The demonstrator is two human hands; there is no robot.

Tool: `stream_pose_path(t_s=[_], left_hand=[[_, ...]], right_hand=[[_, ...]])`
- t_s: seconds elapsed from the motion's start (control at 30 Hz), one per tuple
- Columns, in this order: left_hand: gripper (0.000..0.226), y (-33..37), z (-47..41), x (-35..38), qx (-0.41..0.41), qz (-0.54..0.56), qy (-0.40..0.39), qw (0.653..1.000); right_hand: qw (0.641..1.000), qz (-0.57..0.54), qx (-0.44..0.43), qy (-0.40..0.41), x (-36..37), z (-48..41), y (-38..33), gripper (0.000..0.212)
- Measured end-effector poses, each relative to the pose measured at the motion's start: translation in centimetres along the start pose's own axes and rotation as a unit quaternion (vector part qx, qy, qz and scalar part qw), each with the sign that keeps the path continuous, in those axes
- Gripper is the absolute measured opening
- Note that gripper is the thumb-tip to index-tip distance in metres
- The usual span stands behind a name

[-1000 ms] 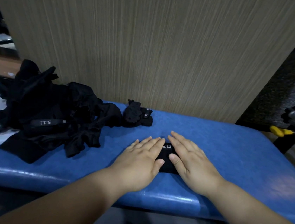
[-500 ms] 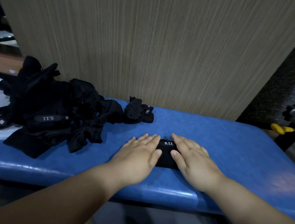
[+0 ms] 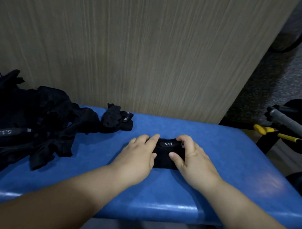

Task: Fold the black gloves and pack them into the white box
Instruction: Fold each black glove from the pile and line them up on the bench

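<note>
A folded black glove [image 3: 166,153] with a white "5.11" label lies on the blue bench [image 3: 215,168], between both hands. My left hand [image 3: 137,158] grips its left side, fingers curled over the top edge. My right hand [image 3: 192,160] grips its right side, thumb on the front and fingers over the back. A heap of loose black gloves [image 3: 22,128] covers the bench's left end. Another small folded glove [image 3: 117,120] sits at the back by the wall. No white box shows in this view.
A wood-grain panel [image 3: 135,46] stands directly behind the bench. To the right, off the bench, are a grey-handled bar [image 3: 294,124] and yellow-handled pliers [image 3: 276,133]. Bare blue surface lies to the right of my hands.
Both hands lay flat on the folded glove before; now the fingers have curled around its sides and gripped it. The view has shifted a little.
</note>
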State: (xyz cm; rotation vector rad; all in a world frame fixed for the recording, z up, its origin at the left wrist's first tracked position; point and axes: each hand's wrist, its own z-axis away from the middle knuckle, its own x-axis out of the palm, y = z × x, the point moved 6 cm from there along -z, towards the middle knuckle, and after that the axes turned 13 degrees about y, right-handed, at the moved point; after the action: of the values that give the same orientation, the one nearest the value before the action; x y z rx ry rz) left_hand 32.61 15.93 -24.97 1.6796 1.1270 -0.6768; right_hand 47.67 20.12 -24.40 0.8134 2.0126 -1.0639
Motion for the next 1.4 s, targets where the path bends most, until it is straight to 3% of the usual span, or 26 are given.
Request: stream_pose_path(t_s=[0.27, 0.4, 0.6, 0.93, 1.07, 1.2, 1.4], left_hand=[[0.024, 2.8, -5.8, 3.4, 0.022, 0.094, 0.027, 0.995], [0.038, 3.3, -8.2, 5.3, 0.042, 0.061, 0.028, 0.997], [0.053, 2.9, -11.2, 7.2, 0.023, 0.018, -0.043, 0.999], [0.052, 5.5, -14.0, 10.3, 0.023, -0.011, -0.094, 0.995], [0.053, 5.4, -14.3, 10.4, 0.054, -0.06, -0.061, 0.995], [0.054, 5.3, -13.9, 10.6, 0.038, -0.051, -0.068, 0.996], [0.058, 5.3, -13.3, 9.8, 0.022, -0.014, -0.05, 0.998]], right_hand=[[0.995, 0.004, 0.069, 0.068, -2.2, -3.8, 6.4, 0.029], [0.995, 0.013, 0.067, 0.076, -2.0, -6.8, 8.4, 0.025], [0.993, 0.019, 0.078, 0.091, -1.0, -9.5, 9.9, 0.027], [0.988, 0.002, 0.106, 0.114, -1.6, -11.5, 14.1, 0.027], [0.989, -0.037, 0.104, 0.094, -1.4, -11.5, 14.4, 0.043], [0.995, 0.059, 0.075, 0.017, -0.1, -11.0, 14.2, 0.066], [0.996, 0.055, 0.066, 0.032, -0.2, -10.6, 13.6, 0.068]])
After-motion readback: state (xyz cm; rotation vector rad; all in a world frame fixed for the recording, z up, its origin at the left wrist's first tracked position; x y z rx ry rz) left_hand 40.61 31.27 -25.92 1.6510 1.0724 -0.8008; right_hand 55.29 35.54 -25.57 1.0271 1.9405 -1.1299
